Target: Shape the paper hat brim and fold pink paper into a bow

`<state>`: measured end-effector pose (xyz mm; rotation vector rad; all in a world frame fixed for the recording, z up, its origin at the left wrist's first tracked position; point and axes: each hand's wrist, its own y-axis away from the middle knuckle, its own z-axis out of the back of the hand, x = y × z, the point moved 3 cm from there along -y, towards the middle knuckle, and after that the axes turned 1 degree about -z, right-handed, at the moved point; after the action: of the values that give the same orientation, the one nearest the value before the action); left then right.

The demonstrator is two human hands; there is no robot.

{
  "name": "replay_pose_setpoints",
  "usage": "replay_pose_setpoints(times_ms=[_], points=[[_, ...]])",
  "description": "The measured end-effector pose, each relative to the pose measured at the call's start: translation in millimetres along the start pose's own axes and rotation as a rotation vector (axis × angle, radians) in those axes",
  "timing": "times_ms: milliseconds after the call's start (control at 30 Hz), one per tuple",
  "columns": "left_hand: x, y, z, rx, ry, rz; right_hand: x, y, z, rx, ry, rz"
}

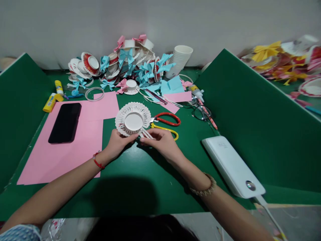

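Both our hands, left (117,142) and right (160,140), pinch the fringed paper cup (133,119) at its near edge above the tabletop (140,180); light and flimsy, we judge, best gripped by its firmer centre.

A white paper cup (133,119), its wall slit into strips fanned flat, lies on the green tabletop (140,180), base up.

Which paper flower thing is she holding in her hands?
The plain white cut paper cup, pinched by left hand and right hand. The others, with bows, sit piled by the wall.
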<state>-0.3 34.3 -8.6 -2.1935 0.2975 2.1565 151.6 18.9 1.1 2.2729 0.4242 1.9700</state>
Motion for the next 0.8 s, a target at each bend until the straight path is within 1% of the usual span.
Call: replay_pose_setpoints(times_ms=[67,133,400,500,633,700,800], points=[[-0.3,-0.6,-0.4,0.02,0.036,-0.003,1.7,0.2,-0.6,0.085,-0.034,-0.043],[-0.5,-0.9,-1.0,0.042,0.054,-0.002,2.9,0.7,0.0,0.12,-0.045,-0.076],[-1.8,-0.4,-1.3,0.033,0.042,0.001,3.5,0.6,1.8,0.102,-0.046,-0.088],[-0.9,-0.1,-0.9,0.021,0.025,-0.01,4.2,-0.6,1.1,0.077,0.009,-0.035],[0.2,0.3,-0.8,0.016,0.004,-0.031,4.4,-0.8,-0.3,0.028,0.097,0.09],[-0.3,0.4,-1.2,0.017,-0.002,-0.034,3.3,-0.4,-1.5,0.029,0.167,0.145],[-2.0,0.2,-1.9,0.019,-0.013,-0.035,0.4,0.0,-2.6,0.028,0.23,0.189]])
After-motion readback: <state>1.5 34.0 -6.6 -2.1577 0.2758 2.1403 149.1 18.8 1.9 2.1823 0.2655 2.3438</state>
